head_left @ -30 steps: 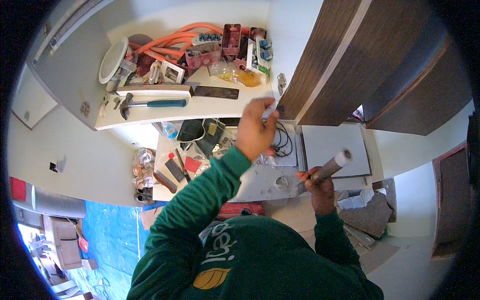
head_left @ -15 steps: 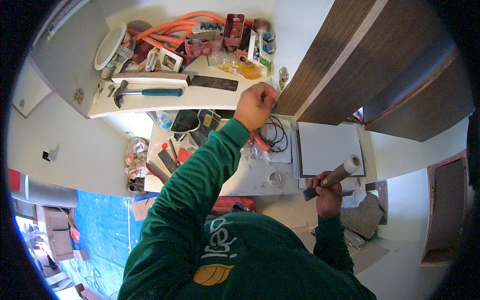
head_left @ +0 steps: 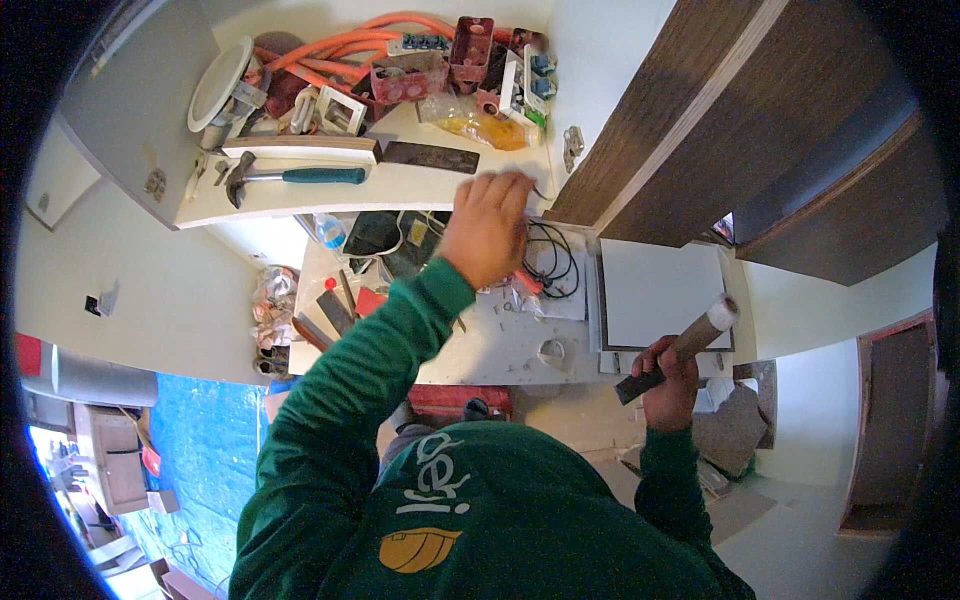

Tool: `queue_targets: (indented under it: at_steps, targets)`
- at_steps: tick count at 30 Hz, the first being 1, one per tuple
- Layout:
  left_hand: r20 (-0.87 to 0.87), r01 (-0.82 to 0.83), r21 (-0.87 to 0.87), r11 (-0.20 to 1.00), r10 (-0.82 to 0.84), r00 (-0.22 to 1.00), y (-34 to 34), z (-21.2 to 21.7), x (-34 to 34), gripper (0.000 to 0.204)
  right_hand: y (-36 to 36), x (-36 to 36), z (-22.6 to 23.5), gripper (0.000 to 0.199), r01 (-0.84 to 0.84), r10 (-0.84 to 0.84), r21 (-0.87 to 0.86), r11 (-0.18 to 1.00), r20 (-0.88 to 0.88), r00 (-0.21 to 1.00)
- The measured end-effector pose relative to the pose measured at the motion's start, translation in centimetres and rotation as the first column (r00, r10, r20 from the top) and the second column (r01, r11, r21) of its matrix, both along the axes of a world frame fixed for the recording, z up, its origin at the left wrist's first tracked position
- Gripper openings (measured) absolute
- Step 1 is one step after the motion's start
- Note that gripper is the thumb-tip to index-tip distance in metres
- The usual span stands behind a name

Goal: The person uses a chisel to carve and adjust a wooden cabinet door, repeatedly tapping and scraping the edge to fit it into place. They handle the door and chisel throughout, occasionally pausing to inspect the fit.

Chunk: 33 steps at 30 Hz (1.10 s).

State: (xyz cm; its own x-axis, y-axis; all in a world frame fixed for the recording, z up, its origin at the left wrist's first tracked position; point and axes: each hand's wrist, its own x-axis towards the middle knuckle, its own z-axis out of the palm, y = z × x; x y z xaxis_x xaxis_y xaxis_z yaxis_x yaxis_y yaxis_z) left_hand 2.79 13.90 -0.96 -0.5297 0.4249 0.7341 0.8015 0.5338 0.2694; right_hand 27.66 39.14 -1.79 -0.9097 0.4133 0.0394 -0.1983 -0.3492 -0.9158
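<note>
My left hand (head_left: 487,228) is raised at the front edge of the upper shelf (head_left: 300,204), its fingers curled together. A thin dark bit shows by the fingertips, too small to name. Low on the right, my right hand (head_left: 670,392) is closed around a chisel (head_left: 707,328) with a thick brown handle, a pale round end and a flat dark blade pointing down-left. On the shelf, beyond my left hand, are a dark flat strip (head_left: 430,157) and a claw hammer (head_left: 322,176) with a green grip.
Orange conduit (head_left: 345,45), red boxes (head_left: 408,78) and a bottle (head_left: 470,122) with yellow liquid crowd the shelf's back. Brown wood panels (head_left: 690,130) stand at right. Below lie a black cable (head_left: 553,262), a white panel (head_left: 660,290) and a clear ring-shaped item (head_left: 551,351).
My left hand has shifted slightly left and turned so its back shows more. My right hand has moved a little right with the chisel, whose blade shows more now.
</note>
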Motion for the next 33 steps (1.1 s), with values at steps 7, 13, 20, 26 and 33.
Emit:
queue_targets:
  at_steps: [7,13,20,26,33]
  targets:
    - [0.095,0.255,-0.182,0.95,-0.241,0.966,-0.1,0.1,-3.9,0.031,-0.7,-1.6,3.4,0.036,0.09,-0.068,0.108,0.99,-0.192,0.979]
    - [-0.015,0.404,-0.309,0.861,-0.429,0.903,-1.5,-1.3,2.6,0.041,-0.3,-4.1,8.8,0.039,-0.009,0.034,0.086,0.996,-0.294,0.955]
    - [-0.271,0.083,-0.062,0.995,-0.097,0.958,-10.4,0.0,-3.4,0.036,-3.8,-9.4,17.0,0.033,-0.043,0.221,0.39,0.92,-0.425,0.878]
    - [-0.343,-0.478,0.119,0.87,0.488,0.803,-21.4,2.2,-11.4,0.06,-6.0,-13.8,22.2,0.03,-0.032,0.377,0.62,0.784,-0.434,0.818]
    - [-0.257,-0.601,0.199,0.774,0.633,0.73,-22.0,0.4,-12.7,0.043,-7.2,-19.1,25.1,0.024,-0.374,0.656,0.628,0.683,-0.3,0.693]
